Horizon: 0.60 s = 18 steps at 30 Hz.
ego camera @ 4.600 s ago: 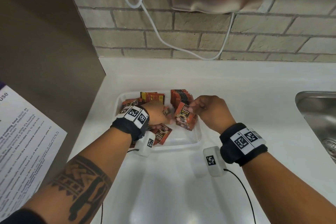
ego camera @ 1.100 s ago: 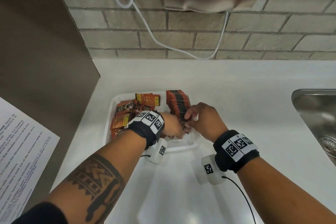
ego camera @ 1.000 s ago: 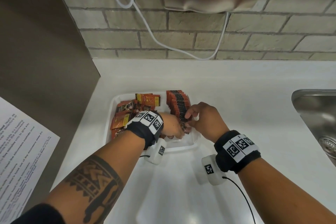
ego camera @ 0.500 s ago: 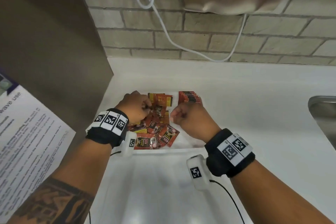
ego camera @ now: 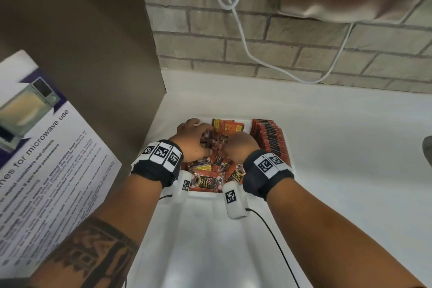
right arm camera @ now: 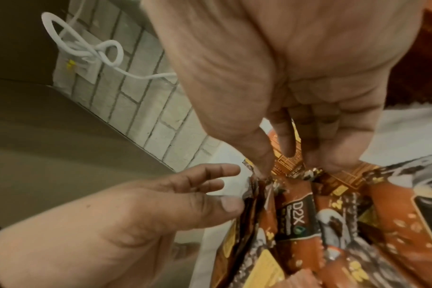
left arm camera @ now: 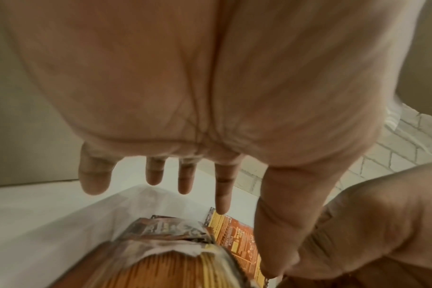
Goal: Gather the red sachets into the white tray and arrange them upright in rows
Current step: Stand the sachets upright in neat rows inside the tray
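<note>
The right hand (right arm camera: 296, 97) pinches the crinkled top edges of glossy red foil sachets (ego camera: 208, 177) heaped loose in the tray (ego camera: 288, 161). The left hand (ego camera: 194, 140), fingers spread, rests on the heap's left side. A neat upright row (ego camera: 270, 140) fills the tray's right side, on the smooth white surface (ego camera: 350, 147).

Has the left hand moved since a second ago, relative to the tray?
Yes. The left hand has shifted from the near middle of the white tray to its far-left part, over the loose red sachets, farther from the upright row.
</note>
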Available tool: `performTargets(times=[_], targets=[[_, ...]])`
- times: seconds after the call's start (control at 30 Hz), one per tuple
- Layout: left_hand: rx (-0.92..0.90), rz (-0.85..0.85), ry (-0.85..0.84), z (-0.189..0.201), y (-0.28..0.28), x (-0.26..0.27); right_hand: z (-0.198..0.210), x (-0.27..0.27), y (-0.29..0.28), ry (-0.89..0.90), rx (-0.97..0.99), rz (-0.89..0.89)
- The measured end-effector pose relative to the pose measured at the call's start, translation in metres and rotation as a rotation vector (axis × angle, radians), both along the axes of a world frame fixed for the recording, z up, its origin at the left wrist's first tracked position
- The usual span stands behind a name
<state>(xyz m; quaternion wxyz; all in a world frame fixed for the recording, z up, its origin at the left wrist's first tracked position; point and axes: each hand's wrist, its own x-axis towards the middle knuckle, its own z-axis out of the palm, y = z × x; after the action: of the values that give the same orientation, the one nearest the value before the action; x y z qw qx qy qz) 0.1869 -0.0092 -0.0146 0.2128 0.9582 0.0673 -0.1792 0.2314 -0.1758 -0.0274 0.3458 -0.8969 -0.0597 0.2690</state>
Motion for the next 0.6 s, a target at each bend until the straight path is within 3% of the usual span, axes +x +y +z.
performTargets(times=[0.27,0.6], targets=[[-0.034,-0.042,0.014,-0.006,0.003,0.006,-0.002,0.002,0.016,0.139,0.161,-0.122],[-0.042,-0.101,0.040,-0.002,0.010,0.007,0.007,0.005,0.010,0.188,0.146,-0.047]])
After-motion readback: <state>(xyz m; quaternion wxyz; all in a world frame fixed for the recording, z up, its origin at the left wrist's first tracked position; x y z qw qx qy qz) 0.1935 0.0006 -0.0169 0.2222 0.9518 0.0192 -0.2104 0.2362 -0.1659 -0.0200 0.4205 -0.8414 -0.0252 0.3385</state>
